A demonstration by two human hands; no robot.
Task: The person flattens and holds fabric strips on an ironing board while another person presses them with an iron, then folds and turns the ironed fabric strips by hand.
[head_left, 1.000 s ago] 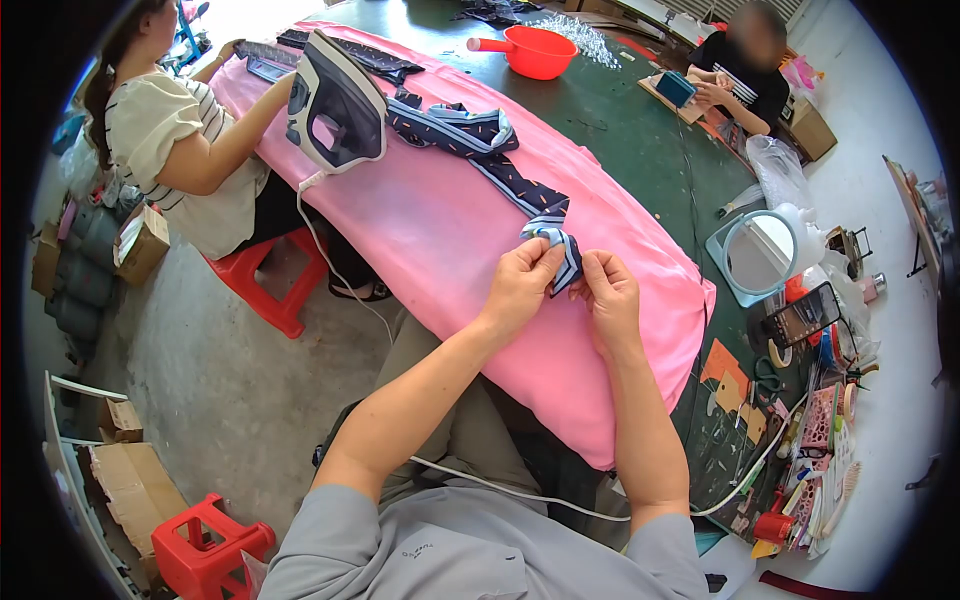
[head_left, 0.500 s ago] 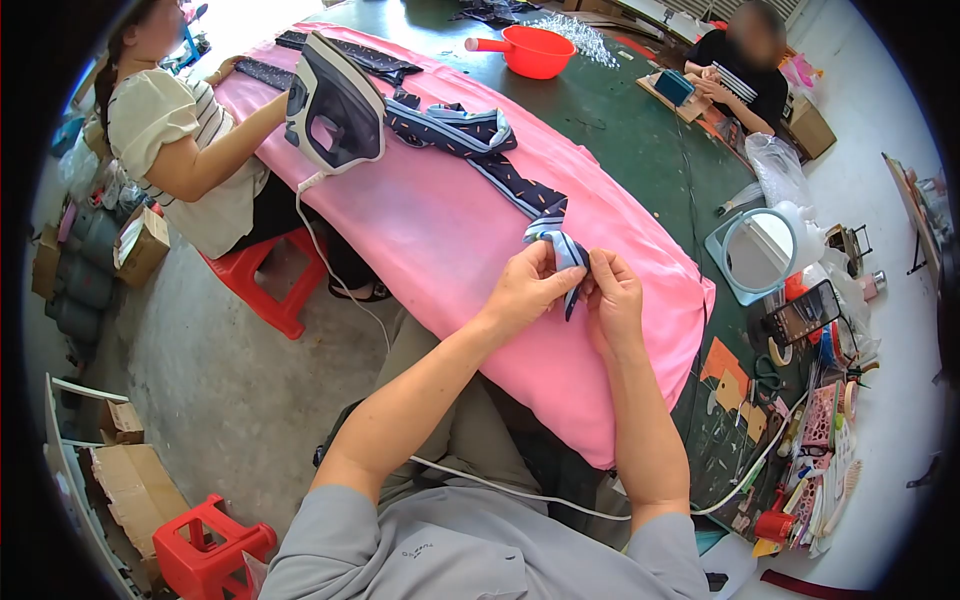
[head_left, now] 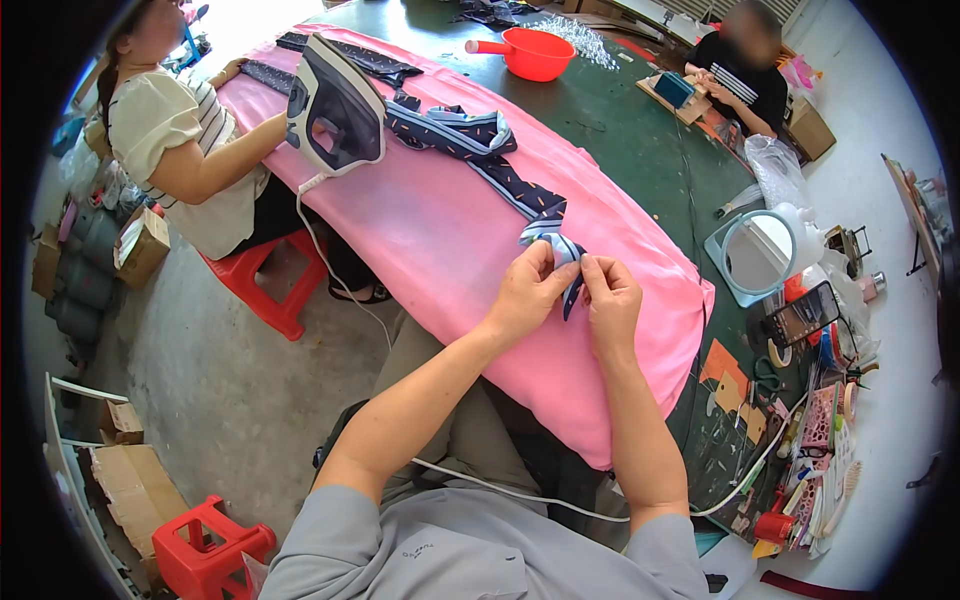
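Note:
A navy patterned necktie (head_left: 515,190) with a light-blue lining lies along the pink cloth (head_left: 420,250), its near end raised between my hands. My left hand (head_left: 528,288) pinches the folded end from the left, thumb pressed on the light-blue side. Close beside it, my right hand (head_left: 612,292) is closed, thumb and finger together on the edge of the same end. A dark pointed tip hangs below my fingers. Further up the cloth, a co-worker's hand holds a steam iron (head_left: 343,115) standing tilted near the far part of the tie.
A red dipper (head_left: 540,52) stands on the green table (head_left: 640,160). To the right are a round mirror (head_left: 760,252), a phone (head_left: 803,312), scissors (head_left: 766,375) and tools. A white cord crosses my lap. A second co-worker sits at the far right; red stools (head_left: 210,550) stand on the floor.
Both my hands have shifted slightly left with the tie end. My right fingers have moved closer to my left thumb. The iron has hardly moved.

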